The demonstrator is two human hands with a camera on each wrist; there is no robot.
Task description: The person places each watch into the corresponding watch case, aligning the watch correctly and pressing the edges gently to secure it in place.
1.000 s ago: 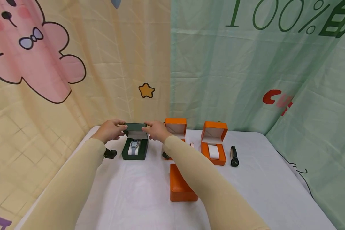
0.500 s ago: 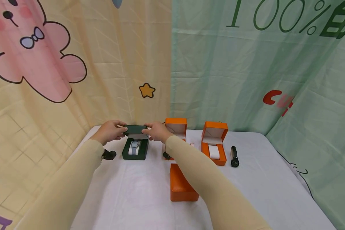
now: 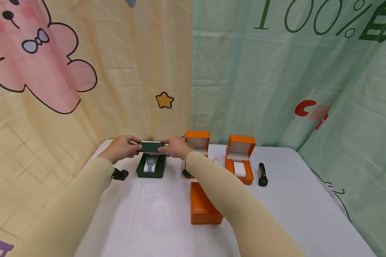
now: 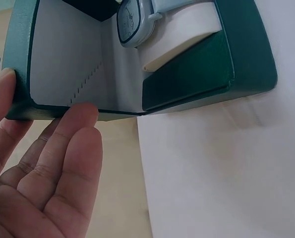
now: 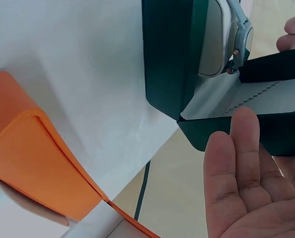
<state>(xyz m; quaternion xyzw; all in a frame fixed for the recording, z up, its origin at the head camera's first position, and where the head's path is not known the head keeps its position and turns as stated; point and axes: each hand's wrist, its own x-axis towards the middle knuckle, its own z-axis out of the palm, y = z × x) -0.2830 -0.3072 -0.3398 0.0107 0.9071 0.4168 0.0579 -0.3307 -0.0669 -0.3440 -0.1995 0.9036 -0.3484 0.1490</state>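
Hands hold the lid of a dark green square watch box [image 3: 151,166] that sits on the white table cloth [image 3: 154,214], near the back left. The left hand [image 3: 120,148] has its thumb and fingers on the left end of the lid. The right hand [image 3: 177,147] holds the right end the same way, with fingers mostly straight. The lid is tipped partway down over the box. Inside, a pale blue watch [image 4: 137,20] sits on a white cushion [image 4: 187,37]. A shut orange box [image 3: 203,208] lies closer, under the right arm. Two open orange boxes [image 3: 239,157] stand to the right, with a black watch [image 3: 262,175] beside them.
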